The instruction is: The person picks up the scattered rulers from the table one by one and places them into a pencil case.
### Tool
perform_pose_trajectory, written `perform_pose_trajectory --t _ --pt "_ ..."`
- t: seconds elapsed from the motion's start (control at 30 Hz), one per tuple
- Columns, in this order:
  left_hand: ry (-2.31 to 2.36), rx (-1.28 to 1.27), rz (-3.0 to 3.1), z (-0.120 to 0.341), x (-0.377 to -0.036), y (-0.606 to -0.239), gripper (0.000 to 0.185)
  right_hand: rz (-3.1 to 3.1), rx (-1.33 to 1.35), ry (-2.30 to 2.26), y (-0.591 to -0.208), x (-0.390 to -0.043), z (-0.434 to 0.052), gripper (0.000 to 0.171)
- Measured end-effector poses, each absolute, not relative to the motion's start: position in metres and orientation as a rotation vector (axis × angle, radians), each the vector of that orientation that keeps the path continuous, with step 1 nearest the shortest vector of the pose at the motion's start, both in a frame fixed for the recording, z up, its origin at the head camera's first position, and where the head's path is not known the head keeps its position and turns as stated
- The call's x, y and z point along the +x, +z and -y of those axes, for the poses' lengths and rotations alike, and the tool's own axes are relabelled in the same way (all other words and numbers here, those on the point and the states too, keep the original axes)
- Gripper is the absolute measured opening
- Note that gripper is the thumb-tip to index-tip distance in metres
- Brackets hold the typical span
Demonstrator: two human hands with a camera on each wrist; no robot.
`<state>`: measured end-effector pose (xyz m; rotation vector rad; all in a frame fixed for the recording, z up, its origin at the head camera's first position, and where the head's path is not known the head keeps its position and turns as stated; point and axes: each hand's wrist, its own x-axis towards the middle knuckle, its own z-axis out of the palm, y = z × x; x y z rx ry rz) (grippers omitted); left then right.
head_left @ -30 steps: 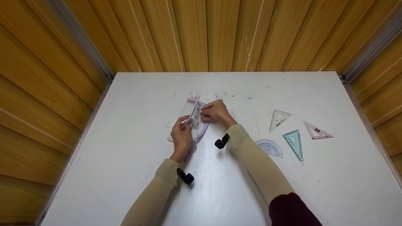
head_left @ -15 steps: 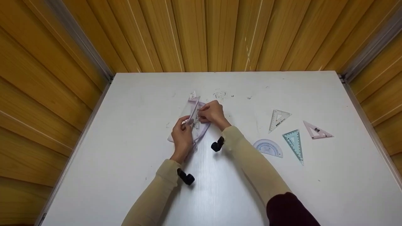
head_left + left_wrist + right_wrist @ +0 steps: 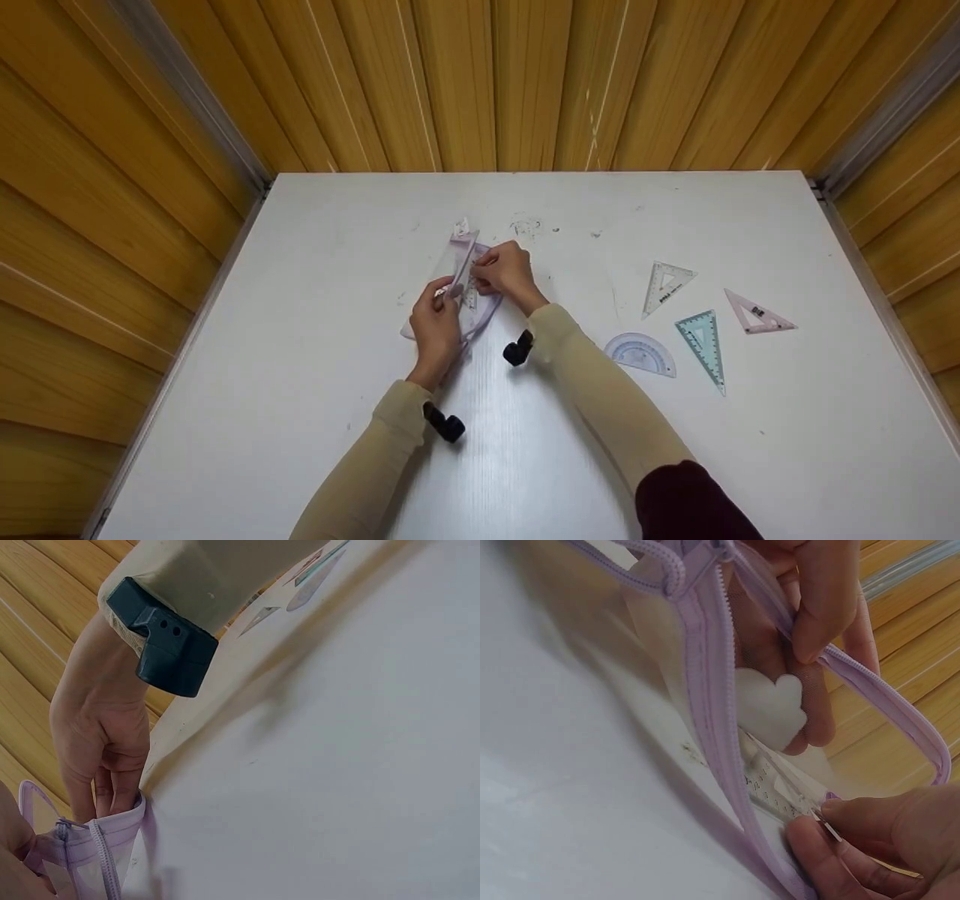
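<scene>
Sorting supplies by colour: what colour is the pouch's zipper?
Light purple zipper, clearest in the right wrist view.

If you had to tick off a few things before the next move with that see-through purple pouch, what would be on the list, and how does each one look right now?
1. Pouch mouth open: ok; in the right wrist view the purple zipper edges stand apart.
2. Left hand holding the pouch edge: ok; its fingers pinch the upper zipper edge.
3. Right hand has a firm hold on the clear ruler: ok; its fingertips pinch the ruler's end at the opening.
4. Ruler fully inside: not ok; the pinched end is at the mouth.
5. Other pieces within reach: ok; the protractor and three set squares lie on the table to the right.
6. Zipper slider runs freely: cannot tell.
</scene>
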<state>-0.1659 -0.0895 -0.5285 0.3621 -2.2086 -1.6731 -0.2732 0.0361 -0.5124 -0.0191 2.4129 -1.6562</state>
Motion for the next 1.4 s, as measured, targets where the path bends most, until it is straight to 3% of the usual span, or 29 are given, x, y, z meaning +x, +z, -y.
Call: perform_pose_trajectory --t 0.33,1.13,1.4 --pt "-1.717 0.351 2.207 0.089 -0.165 -0.529 0.039 -2.494 -0.031 -1.568 -0.511 -0.273 -0.036 0.004" --pt "-1.752 0.357 2.201 0.091 -0.165 -0.528 0.035 -2.425 0.028 -1.62 -0.499 -0.27 -0.052 0.011" --pt "-1.748 0.367 2.222 0.092 -0.165 -0.527 0.036 -2.47 -0.003 -1.571 -0.492 -0.267 -0.073 0.024"
